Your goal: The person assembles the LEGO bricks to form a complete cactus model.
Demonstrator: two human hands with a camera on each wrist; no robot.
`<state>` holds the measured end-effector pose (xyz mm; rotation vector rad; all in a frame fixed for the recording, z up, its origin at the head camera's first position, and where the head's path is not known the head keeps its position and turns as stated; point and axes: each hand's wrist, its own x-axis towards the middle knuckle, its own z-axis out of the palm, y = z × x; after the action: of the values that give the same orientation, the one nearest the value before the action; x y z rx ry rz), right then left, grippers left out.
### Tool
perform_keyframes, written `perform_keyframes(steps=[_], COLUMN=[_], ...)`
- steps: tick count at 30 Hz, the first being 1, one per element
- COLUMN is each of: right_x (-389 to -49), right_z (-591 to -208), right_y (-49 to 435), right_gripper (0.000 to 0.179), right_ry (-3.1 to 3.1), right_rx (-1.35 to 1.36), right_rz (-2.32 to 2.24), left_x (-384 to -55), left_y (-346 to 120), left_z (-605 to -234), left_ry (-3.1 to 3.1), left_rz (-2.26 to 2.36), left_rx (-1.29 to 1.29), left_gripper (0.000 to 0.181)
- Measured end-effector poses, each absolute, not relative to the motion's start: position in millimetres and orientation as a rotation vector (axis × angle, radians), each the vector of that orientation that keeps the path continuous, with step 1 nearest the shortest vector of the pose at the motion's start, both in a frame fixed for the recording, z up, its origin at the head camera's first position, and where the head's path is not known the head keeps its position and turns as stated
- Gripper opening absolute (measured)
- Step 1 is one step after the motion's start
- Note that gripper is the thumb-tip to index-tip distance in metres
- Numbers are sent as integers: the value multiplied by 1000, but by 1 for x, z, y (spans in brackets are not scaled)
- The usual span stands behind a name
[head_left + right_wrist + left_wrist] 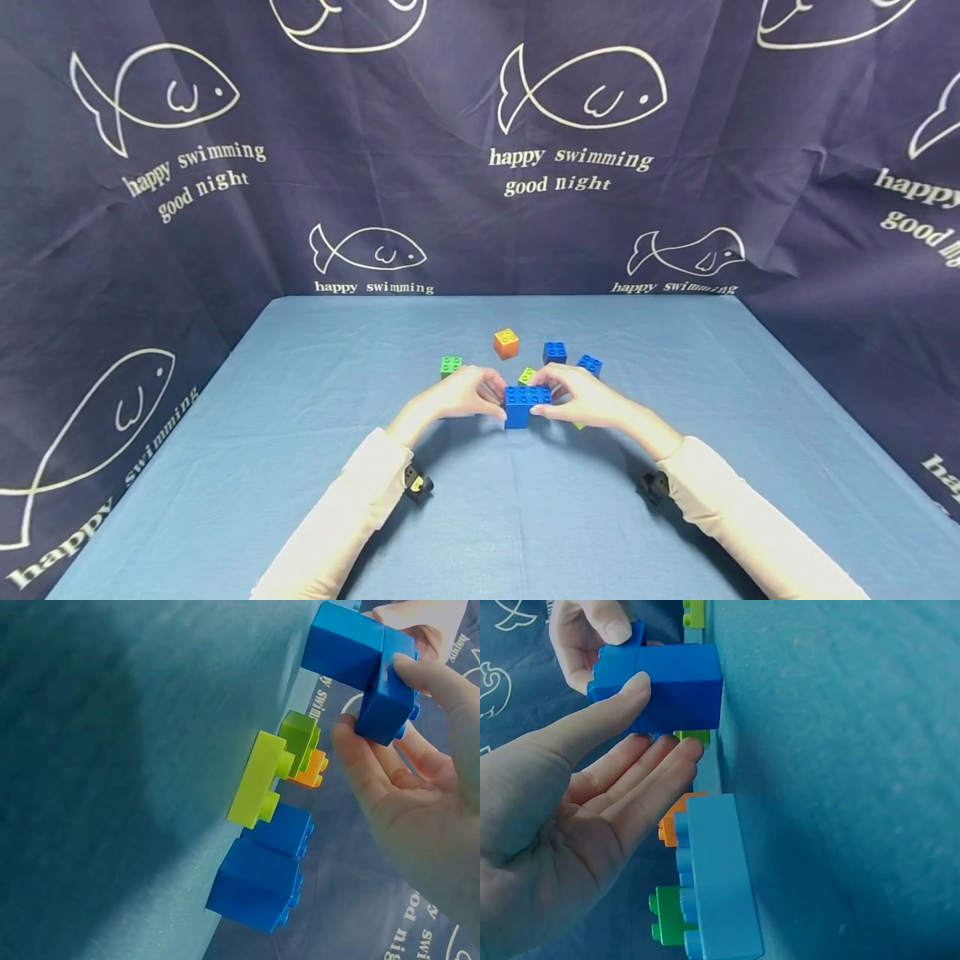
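Both hands hold a pair of joined blue toy bricks over the table: a long studded brick (528, 392) on top of a taller block (682, 686) that sits under its left end. My left hand (472, 392) pinches the left side, thumb on the near face and fingers behind. My right hand (581, 397) grips the overhanging right end of the long brick between thumb and fingers. A light blue long brick (724, 877) lies below the left hand, beside a green brick (452, 365). Close to the right hand, a yellow-green flat brick (256, 780) lies on the table.
Behind the hands stand an orange brick (506, 342), a lime green brick (527, 376) and two blue bricks, one further back (555, 352) and one to the right (590, 364). Blue cloth covers the table (517, 525). A dark printed curtain (450, 150) hangs around it.
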<state>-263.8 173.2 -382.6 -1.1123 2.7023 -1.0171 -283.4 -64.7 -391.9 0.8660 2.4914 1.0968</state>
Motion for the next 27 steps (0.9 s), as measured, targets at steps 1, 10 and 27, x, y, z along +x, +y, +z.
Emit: perform_keyframes(steps=[1, 10, 27], right_x=[-264, -261, -261], right_z=[-383, -384, -382], right_y=[173, 173, 173], right_gripper=[33, 32, 33], right_ry=[2703, 2712, 2722], right_rx=[-1111, -1069, -1084], right_rz=[-1017, -1013, -1010], left_x=[-284, -289, -300], left_y=[-65, -67, -61], left_z=[-391, -388, -387], left_ry=[2494, 2580, 2681], left_rz=[1096, 1049, 1109], left_rx=[867, 878, 823], left_gripper=[33, 25, 23])
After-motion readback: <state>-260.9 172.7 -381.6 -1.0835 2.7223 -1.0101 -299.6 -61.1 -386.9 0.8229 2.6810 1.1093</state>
